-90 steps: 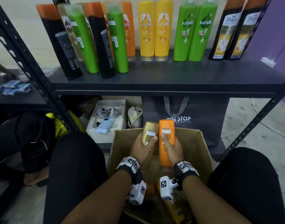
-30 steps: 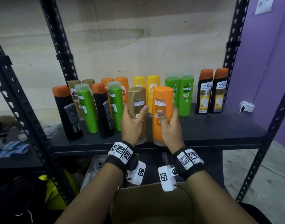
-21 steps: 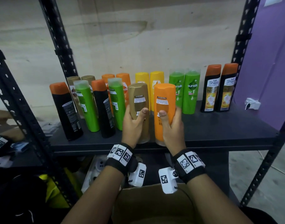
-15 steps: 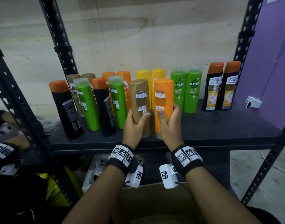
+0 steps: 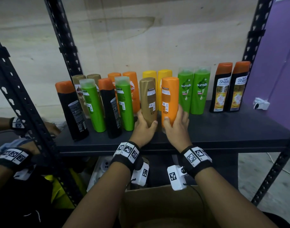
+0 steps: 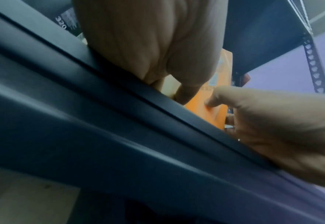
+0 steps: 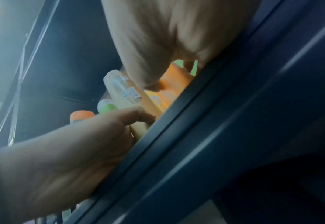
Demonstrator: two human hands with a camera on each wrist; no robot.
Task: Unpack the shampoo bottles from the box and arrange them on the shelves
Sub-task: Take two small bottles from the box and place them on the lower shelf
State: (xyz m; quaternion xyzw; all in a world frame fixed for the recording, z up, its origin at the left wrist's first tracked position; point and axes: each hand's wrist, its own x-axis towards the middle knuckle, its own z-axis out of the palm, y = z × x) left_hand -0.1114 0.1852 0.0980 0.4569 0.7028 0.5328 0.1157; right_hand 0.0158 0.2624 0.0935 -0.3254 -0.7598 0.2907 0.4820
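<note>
While your fingers are curled round both bottles, read these lines from the grip outward.

Left grip: your left hand (image 5: 143,127) wraps the base of the gold bottle (image 5: 148,101), thumb across its front, fingers clamped behind it.

Right grip: your right hand (image 5: 174,127) holds the base of the orange bottle (image 5: 169,99), thumb pressed on its front; the outer fingers (image 5: 183,116) spread looser along its side.

Bottles: both stand upright, back labels toward you, side by side with a narrow gap, on or just above the shelf (image 5: 223,129). Whether their bases touch it you cannot tell; your hands cover them.

Place on the shelf: they sit in the front row, just beside the green bottle (image 5: 124,102), and in front of the yellow pair (image 5: 157,76) at the shelf's back.

Box: the cardboard box (image 5: 157,203) lies below the shelf's front edge, between your forearms.

Risk one: letting go before the bases seat flat would tip these tall, narrow bottles.

Risk two: pushing further back would knock the yellow pair behind.

Risk three: your right fingers are close to the sunsilk bottles (image 5: 192,91); pulling out wide could topple them.
</note>
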